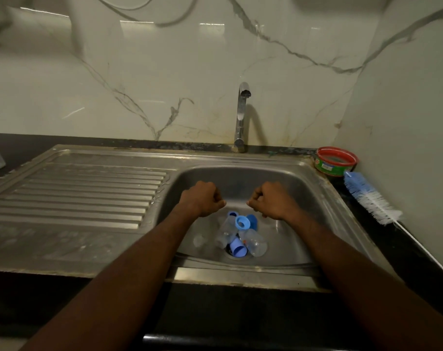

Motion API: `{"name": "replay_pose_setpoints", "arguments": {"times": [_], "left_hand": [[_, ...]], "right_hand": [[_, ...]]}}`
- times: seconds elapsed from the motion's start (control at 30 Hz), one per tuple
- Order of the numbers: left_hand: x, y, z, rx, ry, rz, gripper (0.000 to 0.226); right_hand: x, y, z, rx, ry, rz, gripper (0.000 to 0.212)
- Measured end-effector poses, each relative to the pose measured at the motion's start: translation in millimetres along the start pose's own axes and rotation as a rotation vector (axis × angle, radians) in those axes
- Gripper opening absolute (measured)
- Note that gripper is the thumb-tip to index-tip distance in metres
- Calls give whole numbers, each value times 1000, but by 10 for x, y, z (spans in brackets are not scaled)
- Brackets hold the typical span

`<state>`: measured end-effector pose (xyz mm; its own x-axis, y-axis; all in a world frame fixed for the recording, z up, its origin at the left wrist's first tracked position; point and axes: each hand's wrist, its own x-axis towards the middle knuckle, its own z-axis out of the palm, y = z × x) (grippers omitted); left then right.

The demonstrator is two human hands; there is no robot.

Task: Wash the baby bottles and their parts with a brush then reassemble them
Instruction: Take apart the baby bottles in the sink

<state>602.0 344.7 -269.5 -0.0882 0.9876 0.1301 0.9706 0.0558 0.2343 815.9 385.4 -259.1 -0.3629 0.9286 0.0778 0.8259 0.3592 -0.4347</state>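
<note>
From here I'd say barely started: bottles & blue parts (pixel 236 234) lie apart in the sink (pixel 286 178), brush (pixel 369 198) untouched on the counter, left hand (pixel 202 198) & right hand (pixel 271 201) fisted, empty; washing + reassembly all left.

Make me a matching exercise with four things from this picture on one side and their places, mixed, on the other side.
Things:
1. bottle brush
2. red tub
3. baby bottles
4. tap

Places:
A. at the bottom of the sink, near the drain
B. on the counter, right of the sink
C. behind the sink, at the wall
D. in the right corner, behind the brush

Pairs: 1-B, 2-D, 3-A, 4-C
</note>
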Motion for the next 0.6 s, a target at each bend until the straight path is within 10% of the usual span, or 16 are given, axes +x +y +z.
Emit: {"name": "replay_pose_setpoints", "arguments": {"times": [0.6], "left_hand": [[-869, -1516, -1337, 255, 411, 96, 14]], "right_hand": [[-102, -1867, 262, -83, 160, -577, 33]]}}
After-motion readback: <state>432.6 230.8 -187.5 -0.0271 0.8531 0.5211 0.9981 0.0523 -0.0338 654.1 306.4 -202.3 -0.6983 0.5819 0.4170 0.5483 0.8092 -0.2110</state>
